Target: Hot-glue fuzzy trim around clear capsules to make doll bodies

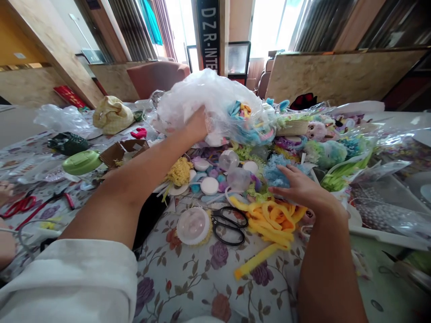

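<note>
My left hand point(201, 123) reaches into a large clear plastic bag point(215, 89); the fingers are hidden by the film, so I cannot see what they touch. Blue and yellow soft pieces point(240, 110) show through the bag's right side. My right hand point(299, 186) hovers with fingers spread beside a fluffy blue bundle point(278, 169). Just below it lies a heap of yellow-orange fuzzy strips point(269, 220). Black-handled scissors point(230, 225) lie next to a round clear dome with a white rim point(193, 225) and yellow fringe. White discs point(209, 185) and a yellow curly tuft point(179, 172) lie between my arms.
At left are a green case point(81, 162), a cardboard box point(123, 150), red-handled pliers point(47, 208) and red scissors point(22, 205). Another person's hand point(5, 193) shows at the left edge. Plush pieces point(325, 152) and a white tray point(387, 235) with plastic bags stand at right.
</note>
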A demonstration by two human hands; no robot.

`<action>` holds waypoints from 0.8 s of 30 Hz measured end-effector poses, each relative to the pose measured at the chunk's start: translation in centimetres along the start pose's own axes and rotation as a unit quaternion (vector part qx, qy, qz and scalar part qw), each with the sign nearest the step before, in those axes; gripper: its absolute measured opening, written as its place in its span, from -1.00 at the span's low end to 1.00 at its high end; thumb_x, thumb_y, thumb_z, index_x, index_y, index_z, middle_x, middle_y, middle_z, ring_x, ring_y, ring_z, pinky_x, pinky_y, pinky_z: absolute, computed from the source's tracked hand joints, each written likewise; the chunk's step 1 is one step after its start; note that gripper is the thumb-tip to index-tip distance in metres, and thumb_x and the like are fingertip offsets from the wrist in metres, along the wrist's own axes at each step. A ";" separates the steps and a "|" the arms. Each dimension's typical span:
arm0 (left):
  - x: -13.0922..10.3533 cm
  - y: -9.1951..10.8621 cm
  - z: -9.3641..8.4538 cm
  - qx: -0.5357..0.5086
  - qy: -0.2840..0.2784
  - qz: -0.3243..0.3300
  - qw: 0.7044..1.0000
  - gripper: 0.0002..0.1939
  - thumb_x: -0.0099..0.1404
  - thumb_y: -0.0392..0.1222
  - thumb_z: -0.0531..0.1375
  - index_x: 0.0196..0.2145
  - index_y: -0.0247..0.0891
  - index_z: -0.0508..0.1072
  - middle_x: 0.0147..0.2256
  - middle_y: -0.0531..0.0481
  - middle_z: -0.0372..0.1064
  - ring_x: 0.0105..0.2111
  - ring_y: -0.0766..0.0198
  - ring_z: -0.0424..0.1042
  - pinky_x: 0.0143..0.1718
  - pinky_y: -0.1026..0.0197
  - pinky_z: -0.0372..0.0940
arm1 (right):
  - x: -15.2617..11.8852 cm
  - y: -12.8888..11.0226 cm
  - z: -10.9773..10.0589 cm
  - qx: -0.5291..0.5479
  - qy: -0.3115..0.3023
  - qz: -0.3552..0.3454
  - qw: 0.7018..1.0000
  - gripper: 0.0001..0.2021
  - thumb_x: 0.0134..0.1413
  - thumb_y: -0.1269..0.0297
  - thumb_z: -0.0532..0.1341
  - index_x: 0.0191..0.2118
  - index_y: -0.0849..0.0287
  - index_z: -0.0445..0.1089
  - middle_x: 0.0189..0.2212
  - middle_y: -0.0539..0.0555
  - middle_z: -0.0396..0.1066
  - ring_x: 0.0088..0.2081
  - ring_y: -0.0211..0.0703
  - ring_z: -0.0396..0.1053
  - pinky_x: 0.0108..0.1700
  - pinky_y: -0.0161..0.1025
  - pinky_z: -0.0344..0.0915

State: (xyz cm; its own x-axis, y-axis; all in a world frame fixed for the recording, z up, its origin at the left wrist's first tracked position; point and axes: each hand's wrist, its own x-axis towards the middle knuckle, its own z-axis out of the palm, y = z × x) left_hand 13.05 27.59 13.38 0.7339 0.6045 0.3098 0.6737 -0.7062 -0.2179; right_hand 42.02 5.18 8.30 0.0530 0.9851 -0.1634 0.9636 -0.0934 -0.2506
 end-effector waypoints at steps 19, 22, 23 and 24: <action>0.0 -2.9 -1.4 0.164 -0.062 0.009 0.985 -0.73 0.17 -0.31 0.04 -0.27 -0.37 0.51 -0.22 -0.32 0.48 0.10 -0.08 0.22 0.13 -0.19 -0.05 | 0.0 0.0 -0.1 0.006 -0.017 0.005 1.000 -0.11 0.06 -0.22 0.06 0.39 0.21 -0.12 0.38 0.21 -0.19 0.33 0.30 -0.09 0.12 0.01 0.32; -0.1 -2.3 -1.6 0.129 -0.063 -0.006 0.990 -0.76 0.16 -0.36 0.06 -0.29 -0.36 0.51 -0.23 -0.28 0.48 0.12 -0.08 0.21 0.16 -0.18 -0.10 | -0.1 -0.1 -0.2 -0.001 -0.010 0.000 1.000 -0.11 0.06 -0.20 0.07 0.38 0.25 -0.09 0.37 0.23 -0.15 0.33 0.33 -0.09 0.17 0.07 0.25; -0.2 -2.1 -1.7 0.130 -0.065 -0.005 0.989 -0.76 0.16 -0.38 0.06 -0.30 -0.36 0.51 -0.24 -0.28 0.48 0.12 -0.08 0.21 0.16 -0.17 -0.10 | -0.1 -0.1 -0.3 -0.004 -0.009 -0.001 1.000 -0.12 0.06 -0.19 0.08 0.38 0.26 -0.08 0.36 0.24 -0.13 0.34 0.32 -0.10 0.19 0.09 0.22; -0.3 -1.9 -1.8 0.139 -0.070 0.000 0.988 -0.76 0.16 -0.40 0.06 -0.31 -0.37 0.51 -0.25 -0.27 0.48 0.11 -0.07 0.22 0.15 -0.17 -0.08 | -0.1 -0.2 -0.3 -0.007 -0.008 -0.002 1.000 -0.12 0.06 -0.18 0.08 0.37 0.27 -0.07 0.36 0.25 -0.12 0.34 0.33 -0.10 0.20 0.11 0.20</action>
State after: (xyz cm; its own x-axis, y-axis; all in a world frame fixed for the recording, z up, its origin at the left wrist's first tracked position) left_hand 11.36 28.11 15.38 0.7251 0.6637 0.1835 0.6580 -0.5892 -0.4689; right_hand 41.91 5.18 8.64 0.0440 0.9830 -0.1785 0.9674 -0.0865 -0.2382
